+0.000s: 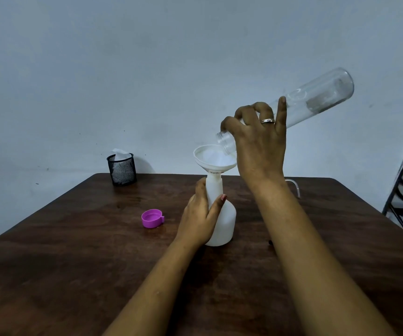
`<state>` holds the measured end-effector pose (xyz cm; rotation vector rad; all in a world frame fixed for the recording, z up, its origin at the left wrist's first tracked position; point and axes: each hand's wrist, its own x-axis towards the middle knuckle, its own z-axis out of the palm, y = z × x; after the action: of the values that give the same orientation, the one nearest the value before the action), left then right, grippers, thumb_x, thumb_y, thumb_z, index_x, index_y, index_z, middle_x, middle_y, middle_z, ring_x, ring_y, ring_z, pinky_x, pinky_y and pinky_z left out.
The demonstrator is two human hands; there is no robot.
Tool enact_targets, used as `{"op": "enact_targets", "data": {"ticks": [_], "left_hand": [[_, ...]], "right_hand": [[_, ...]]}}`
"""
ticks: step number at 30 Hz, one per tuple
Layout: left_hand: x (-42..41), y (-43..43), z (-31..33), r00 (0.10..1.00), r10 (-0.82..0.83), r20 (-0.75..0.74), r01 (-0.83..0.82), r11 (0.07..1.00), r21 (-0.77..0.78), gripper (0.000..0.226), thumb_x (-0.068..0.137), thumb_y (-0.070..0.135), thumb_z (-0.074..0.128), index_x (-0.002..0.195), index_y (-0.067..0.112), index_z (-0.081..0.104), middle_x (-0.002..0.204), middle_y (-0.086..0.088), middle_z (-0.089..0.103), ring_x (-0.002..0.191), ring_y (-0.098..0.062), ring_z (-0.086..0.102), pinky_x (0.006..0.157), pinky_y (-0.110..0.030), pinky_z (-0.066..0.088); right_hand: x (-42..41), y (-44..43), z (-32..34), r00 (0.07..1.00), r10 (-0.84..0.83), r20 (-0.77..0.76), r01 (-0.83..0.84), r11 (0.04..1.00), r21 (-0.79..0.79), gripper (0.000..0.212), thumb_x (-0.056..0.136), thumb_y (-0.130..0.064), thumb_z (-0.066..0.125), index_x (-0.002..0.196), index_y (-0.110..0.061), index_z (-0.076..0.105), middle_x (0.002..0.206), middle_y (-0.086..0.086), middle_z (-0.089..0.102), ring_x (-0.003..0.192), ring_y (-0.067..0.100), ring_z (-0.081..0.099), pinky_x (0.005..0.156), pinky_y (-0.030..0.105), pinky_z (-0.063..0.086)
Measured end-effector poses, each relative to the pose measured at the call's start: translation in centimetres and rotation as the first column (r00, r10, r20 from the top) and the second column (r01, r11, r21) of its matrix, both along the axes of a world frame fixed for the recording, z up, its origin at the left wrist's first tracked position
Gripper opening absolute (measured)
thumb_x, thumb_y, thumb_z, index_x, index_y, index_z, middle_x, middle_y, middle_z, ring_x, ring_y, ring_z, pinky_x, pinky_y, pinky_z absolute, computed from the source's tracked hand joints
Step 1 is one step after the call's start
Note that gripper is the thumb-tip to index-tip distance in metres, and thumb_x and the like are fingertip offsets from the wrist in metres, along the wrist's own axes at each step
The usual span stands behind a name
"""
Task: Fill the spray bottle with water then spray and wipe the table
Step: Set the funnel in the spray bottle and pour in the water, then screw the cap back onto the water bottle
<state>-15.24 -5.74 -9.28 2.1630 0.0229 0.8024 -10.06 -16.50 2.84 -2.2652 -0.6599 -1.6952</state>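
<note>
One white spray bottle [222,214], funnel [213,160] atop, stands upright, seemingly opaque.

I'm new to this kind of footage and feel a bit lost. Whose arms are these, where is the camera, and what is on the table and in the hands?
There is only one picture, taken by a wide-angle camera worn on a person's head, looking forward and down, so the two bare arms are that person's own; no machine is involved. The left hand grips a white spray bottle that stands upright on the dark wooden table, with a white funnel sitting in its neck. The right hand tilts a clear bottle mouth-down over the funnel to pour. Also on the table: a purple cap left of the spray bottle, and a black mesh cup holding something white, probably tissue, near the far edge.
</note>
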Motion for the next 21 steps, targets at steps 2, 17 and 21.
{"op": "enact_targets", "data": {"ticks": [2, 17, 21], "left_hand": [[0.0, 0.0, 0.0, 1.000, 0.007, -0.001, -0.007, 1.000, -0.001, 0.048, 0.095, 0.043, 0.043, 0.137, 0.026, 0.028, 0.120, 0.005, 0.054, 0.111, -0.016, 0.052, 0.089, -0.032, 0.041], [0.3, 0.2, -0.2, 1.000, 0.003, 0.010, -0.003, 1.000, -0.009, 0.051, 0.095, 0.044, 0.044, 0.139, 0.025, 0.026, 0.131, 0.000, 0.052, 0.119, -0.016, 0.049, 0.096, -0.034, 0.042], [0.4, 0.6, -0.2, 0.999, -0.038, -0.024, 0.037, 0.998, -0.047, 0.051, 0.094, 0.045, 0.046, 0.138, 0.026, 0.029, 0.132, 0.002, 0.049, 0.122, -0.015, 0.045, 0.100, -0.037, 0.041]], "right_hand": [[0.0, 0.0, 0.0, 1.000, 0.003, 0.003, -0.003, 1.000, 0.002, 0.025, 0.069, -0.008, 0.068, 0.084, -0.028, 0.069, 0.093, -0.002, 0.065, 0.106, 0.025, 0.059, 0.114, 0.042, 0.003], [-1.7, -1.0, 0.7, 0.971, 0.003, -0.238, 0.005, 0.999, 0.032, 0.053, 0.074, 0.012, 0.054, 0.113, -0.025, 0.058, 0.111, 0.000, 0.060, 0.126, 0.028, 0.043, 0.113, 0.056, -0.006], [-2.3, -1.5, 1.2, 0.927, 0.079, -0.366, -0.023, 0.988, 0.154, 0.067, 0.064, 0.012, 0.047, 0.119, -0.026, 0.047, 0.109, -0.004, 0.057, 0.122, 0.026, 0.041, 0.109, 0.053, 0.010]]}}
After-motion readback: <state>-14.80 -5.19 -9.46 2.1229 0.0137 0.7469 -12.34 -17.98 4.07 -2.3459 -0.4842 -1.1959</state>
